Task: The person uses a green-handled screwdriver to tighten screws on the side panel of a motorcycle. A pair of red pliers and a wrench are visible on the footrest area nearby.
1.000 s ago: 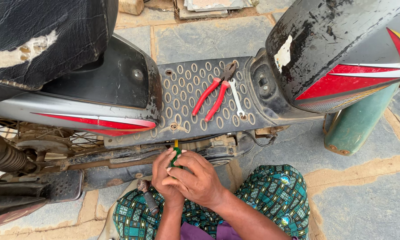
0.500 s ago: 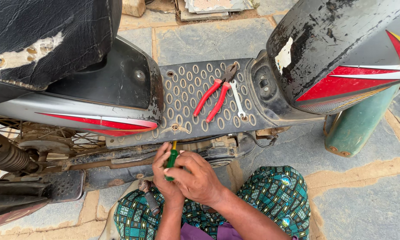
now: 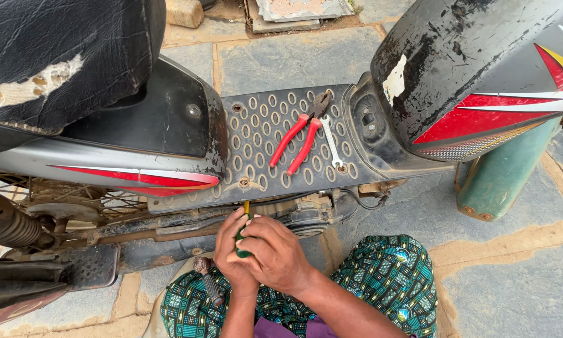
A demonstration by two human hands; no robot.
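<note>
Head view: at the lower middle of the frame, your two hands close together around a screwdriver (image 3: pixel 242 233) with a green handle and a yellowish shank, its tip pointing up toward the underside edge of the scooter's perforated footboard (image 3: pixel 256 134). Your left hand (image 3: pixel 232 253) wraps the lower part of the handle, fingers curled shut round it; your right hand (image 3: pixel 275 253) lies over the left from the right side, fingers also closed on the handle, so little of the green shows between them. Neither hand is open at all.

To do this well, in my judgement, keep the shank in line with the fastener rather than leaning it; the tip itself is too small to make out, so feel for a firm seat before you turn. Press along the axis with one hand and let the other do the twisting, and watch the cable and grimy frame parts (image 3: pixel 306 213) just right of the tip.

In the middle of the frame, red-handled pliers (image 3: pixel 299 141) lie on the footboard, with a small silver spanner (image 3: pixel 331 141) just beside them on the right. A second tool with a dark ribbed handle (image 3: pixel 209 285) rests on your patterned green cloth (image 3: pixel 381 281) at the lower left of your hands, just beside your left wrist.
</note>
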